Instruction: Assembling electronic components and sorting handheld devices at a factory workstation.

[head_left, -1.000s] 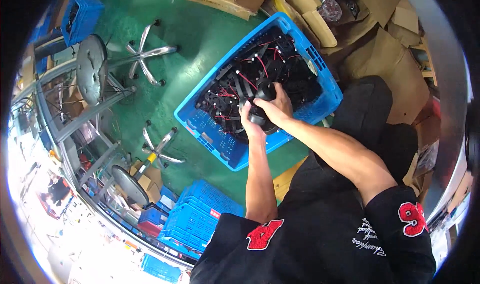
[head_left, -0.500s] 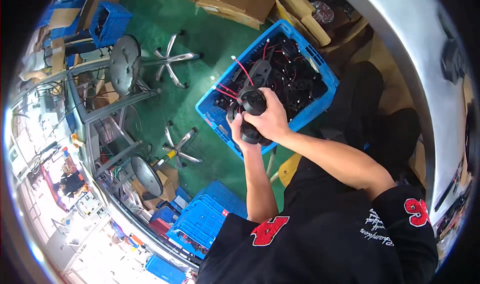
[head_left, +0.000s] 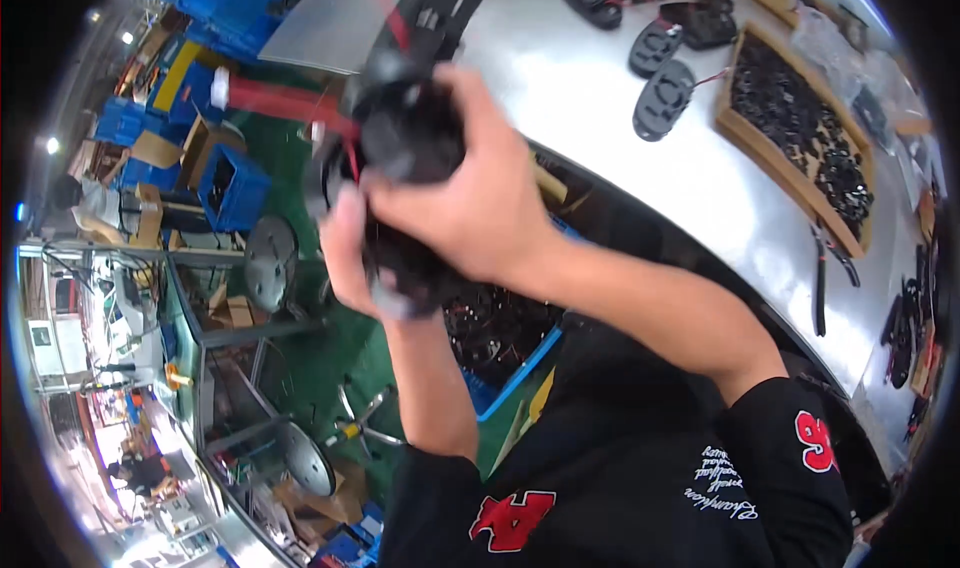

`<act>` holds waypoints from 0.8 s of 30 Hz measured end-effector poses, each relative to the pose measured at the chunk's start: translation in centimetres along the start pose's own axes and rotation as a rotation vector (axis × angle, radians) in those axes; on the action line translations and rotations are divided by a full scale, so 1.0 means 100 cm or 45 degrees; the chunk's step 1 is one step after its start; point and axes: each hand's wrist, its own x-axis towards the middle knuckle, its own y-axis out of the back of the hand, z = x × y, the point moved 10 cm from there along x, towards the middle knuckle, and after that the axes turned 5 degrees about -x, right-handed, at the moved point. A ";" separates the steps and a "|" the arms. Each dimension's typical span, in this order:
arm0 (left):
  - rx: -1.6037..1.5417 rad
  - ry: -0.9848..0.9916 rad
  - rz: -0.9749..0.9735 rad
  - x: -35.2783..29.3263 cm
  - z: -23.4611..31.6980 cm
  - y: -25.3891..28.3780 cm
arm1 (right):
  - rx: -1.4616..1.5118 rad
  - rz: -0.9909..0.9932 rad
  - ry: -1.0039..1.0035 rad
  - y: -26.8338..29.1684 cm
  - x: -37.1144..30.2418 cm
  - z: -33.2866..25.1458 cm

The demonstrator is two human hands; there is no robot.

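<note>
Both my hands clasp a bundle of black plastic parts [head_left: 415, 133] held up high, with red wires [head_left: 285, 100] ending in white connectors. My right hand [head_left: 490, 193] wraps the bundle from the right. From below and the left, my left hand [head_left: 348, 258] grips it, fingers closed. A long black oblong part [head_left: 432, 18] juts from the top. Motion blur hides how the parts join and how many there are. Beyond the bundle, several black oblong parts [head_left: 664, 98] with red wires lie on a silver metal table [head_left: 590, 83].
A wooden tray [head_left: 775, 171] of small black pieces sits on the table's right side, with black-handled pliers [head_left: 821, 283] nearby. Below my arms is a blue crate [head_left: 522, 376] of black parts. Round stools [head_left: 271, 265] and more blue crates [head_left: 235, 196] stand at left.
I have lifted the black parts up and away from above the blue crate. My view has swung so that the metal table now shows at upper right.
</note>
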 end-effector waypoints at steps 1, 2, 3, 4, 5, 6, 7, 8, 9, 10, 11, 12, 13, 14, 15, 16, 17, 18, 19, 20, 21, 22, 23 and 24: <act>0.017 0.056 -0.019 0.017 -0.008 -0.025 | -0.021 0.065 0.066 0.020 0.024 -0.010; 0.034 0.055 -0.040 0.037 -0.015 -0.041 | -0.045 0.096 0.091 0.033 0.046 -0.017; 0.052 0.049 -0.055 0.056 -0.022 -0.055 | -0.066 0.120 0.115 0.046 0.064 -0.025; 0.025 0.000 -0.074 0.073 -0.034 -0.062 | -0.116 -0.039 0.033 0.053 0.080 -0.034; -0.024 -0.033 -0.104 0.086 -0.058 -0.073 | -0.192 -0.181 -0.048 0.065 0.094 -0.039; -0.150 0.078 -0.146 0.094 -0.090 -0.092 | -0.309 -0.019 -0.028 0.088 0.110 -0.024; -0.278 0.198 -0.189 0.100 -0.125 -0.110 | -0.430 0.146 -0.011 0.111 0.126 0.002; -0.409 0.349 -0.259 0.104 -0.158 -0.121 | -0.581 0.178 0.003 0.124 0.141 0.021; -0.540 0.499 -0.326 0.106 -0.190 -0.130 | -0.733 0.206 0.015 0.140 0.152 0.034; -0.577 0.535 -0.335 0.110 -0.208 -0.131 | -0.818 0.142 -0.012 0.143 0.158 0.045; -0.615 0.577 -0.338 0.111 -0.226 -0.132 | -0.908 0.089 -0.059 0.148 0.165 0.057; -0.639 0.598 -0.273 0.119 -0.246 -0.131 | -0.963 0.107 -0.071 0.157 0.175 0.071; -0.568 0.609 -0.187 0.125 -0.262 -0.126 | -1.017 0.118 -0.090 0.165 0.184 0.081; -0.405 0.522 -0.148 0.138 -0.270 -0.123 | -1.118 0.142 -0.129 0.176 0.195 0.090; -0.239 0.446 -0.102 0.152 -0.283 -0.118 | -1.297 0.140 -0.063 0.182 0.209 0.104; 0.628 0.018 -0.069 0.191 -0.259 -0.078 | -1.427 -0.124 0.009 0.137 0.214 0.110; 1.496 -0.382 -0.035 0.213 -0.238 -0.056 | -1.557 -0.377 0.099 0.102 0.217 0.115; 1.207 0.232 -0.259 0.173 -0.297 -0.131 | -1.838 -0.371 -0.094 0.213 0.231 0.161; 1.150 0.105 -0.608 0.158 -0.289 -0.178 | -1.979 -0.405 -0.178 0.254 0.245 0.168; 1.496 -0.199 -0.556 0.189 -0.282 -0.168 | -1.957 0.061 -0.248 0.272 0.258 0.155; 1.941 -0.495 -0.429 0.229 -0.250 -0.121 | -1.942 -0.077 -0.159 0.198 0.259 0.134; 2.048 -0.439 -0.354 0.245 -0.233 -0.058 | -1.671 -0.202 -0.382 0.152 0.234 0.127; 1.993 -0.677 -0.568 0.243 -0.215 -0.051 | -1.459 -0.265 -0.608 0.132 0.210 0.110; 1.812 -0.954 -0.816 0.226 -0.211 -0.095 | -1.699 -0.005 -0.302 0.170 0.242 0.114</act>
